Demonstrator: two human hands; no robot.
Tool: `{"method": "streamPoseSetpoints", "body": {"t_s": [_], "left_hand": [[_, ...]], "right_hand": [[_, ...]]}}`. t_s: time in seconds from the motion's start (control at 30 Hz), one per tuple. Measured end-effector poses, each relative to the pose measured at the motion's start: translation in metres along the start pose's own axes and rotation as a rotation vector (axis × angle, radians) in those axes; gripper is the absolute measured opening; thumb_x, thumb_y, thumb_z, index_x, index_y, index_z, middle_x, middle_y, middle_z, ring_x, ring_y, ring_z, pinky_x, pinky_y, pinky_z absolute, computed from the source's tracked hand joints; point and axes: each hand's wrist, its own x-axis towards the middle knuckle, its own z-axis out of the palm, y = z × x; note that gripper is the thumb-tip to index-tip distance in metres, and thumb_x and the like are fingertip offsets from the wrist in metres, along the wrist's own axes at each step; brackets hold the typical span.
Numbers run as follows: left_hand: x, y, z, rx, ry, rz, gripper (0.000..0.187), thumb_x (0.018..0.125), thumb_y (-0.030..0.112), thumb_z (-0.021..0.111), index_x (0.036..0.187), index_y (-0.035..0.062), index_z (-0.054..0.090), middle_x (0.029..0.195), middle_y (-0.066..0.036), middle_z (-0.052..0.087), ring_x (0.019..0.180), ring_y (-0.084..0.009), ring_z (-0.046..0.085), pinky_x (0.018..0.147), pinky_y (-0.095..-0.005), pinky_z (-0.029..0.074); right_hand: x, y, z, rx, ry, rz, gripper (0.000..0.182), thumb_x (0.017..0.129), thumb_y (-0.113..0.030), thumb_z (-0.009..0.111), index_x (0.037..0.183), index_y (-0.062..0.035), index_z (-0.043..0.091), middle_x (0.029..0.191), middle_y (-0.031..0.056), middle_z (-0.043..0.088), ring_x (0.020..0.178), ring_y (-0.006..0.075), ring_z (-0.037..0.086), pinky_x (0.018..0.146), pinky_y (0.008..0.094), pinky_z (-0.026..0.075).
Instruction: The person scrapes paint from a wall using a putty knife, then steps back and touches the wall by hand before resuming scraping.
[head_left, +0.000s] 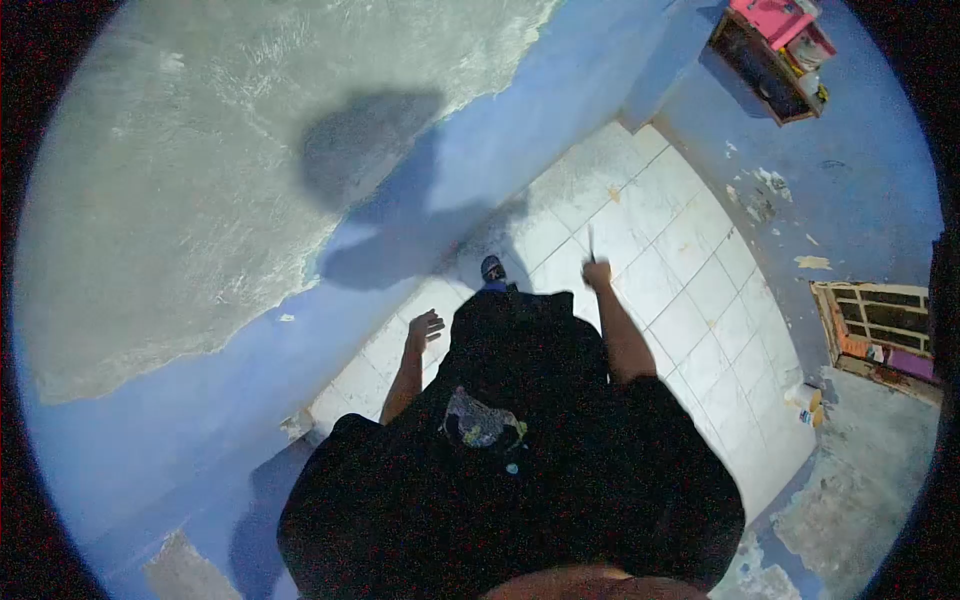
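My left hand (pixel 426 328) hangs at my side over the white tiled floor (pixel 690 250), close to the blue wall. Its fingers are stretched out and hold nothing I can see. On the other side, my right hand (pixel 597 273) is closed around a thin, dark, stick-like object (pixel 591 243). The slim end sticks out past my fist; its exact kind is too small to tell. One foot in a dark shoe or sandal (pixel 492 268) shows beyond the hem of my black shirt (pixel 540 370), between the two hands.
A blue wall (pixel 540 130) with a large grey plastered patch (pixel 200 180) runs along the left. At the upper right hangs a wooden shelf box (pixel 765 75) with pink items. A barred window opening (pixel 880 320) and small containers (pixel 805 400) are at the right.
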Motion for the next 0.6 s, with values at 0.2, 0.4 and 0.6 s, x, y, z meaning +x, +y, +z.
{"method": "streamPoseSetpoints", "body": {"t_s": [0.2, 0.4, 0.6], "left_hand": [[0.022, 0.009, 0.017, 0.015, 0.043, -0.12, 0.035, 0.08, 0.036, 0.053, 0.096, 0.0048, 0.053, 0.093, -0.01, 0.061, 0.088, -0.0227, 0.059, 0.075, -0.0387, 0.046], [0.038, -0.028, 0.092, 0.023, 0.251, 0.249, 0.018, 0.079, 0.019, 0.052, 0.081, 0.0019, 0.056, 0.076, -0.011, 0.061, 0.061, -0.0236, 0.06, 0.054, -0.0333, 0.049], [-0.011, -0.053, 0.145, -0.464, 0.133, 0.058, 0.018, 0.078, 0.017, 0.053, 0.084, 0.001, 0.057, 0.072, -0.012, 0.061, 0.058, -0.0221, 0.06, 0.051, -0.0312, 0.049]], "right_hand": [[-0.231, 0.194, -0.075, 1.068, 0.149, 0.878, 0.009, 0.073, -0.009, 0.053, 0.074, -0.0019, 0.047, 0.066, 0.0105, 0.046, 0.054, 0.0238, 0.051, 0.047, 0.0382, 0.05], [-0.461, 0.339, -0.054, 1.222, 0.309, 0.899, 0.027, 0.074, -0.015, 0.06, 0.054, -0.0121, 0.043, 0.045, 0.0006, 0.041, 0.037, 0.0143, 0.043, 0.031, 0.0285, 0.033], [-0.482, 0.315, -0.025, 0.407, -0.246, 0.792, 0.025, 0.075, -0.02, 0.06, 0.057, -0.0108, 0.046, 0.046, 0.0005, 0.043, 0.037, 0.0133, 0.043, 0.031, 0.0284, 0.032]]}}
